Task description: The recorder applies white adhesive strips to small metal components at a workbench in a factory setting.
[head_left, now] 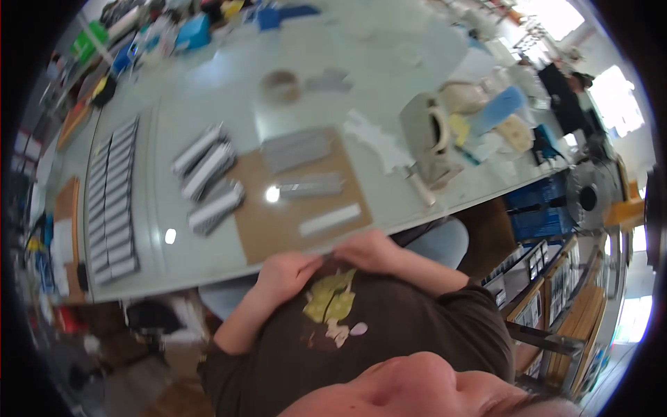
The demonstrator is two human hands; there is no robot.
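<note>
White strip [330, 219] on a brown board [267, 233], its long axis running left to right, right end angled away from the person.
Slim and straight-edged, it lies nearer than two matte grey oblongs [297, 150]; left hand [286, 273] and right hand [368, 250] curl at the desk [313, 111] edge, whether holding anything I cannot tell.

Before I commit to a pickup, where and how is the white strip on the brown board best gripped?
The white strip is probably best pinched mid-length across its narrow width, by the right hand coming from above and the near side. It is long and slim, lies on the brown board apart from the gray piece beyond it, and nothing covers its long edges.
</note>
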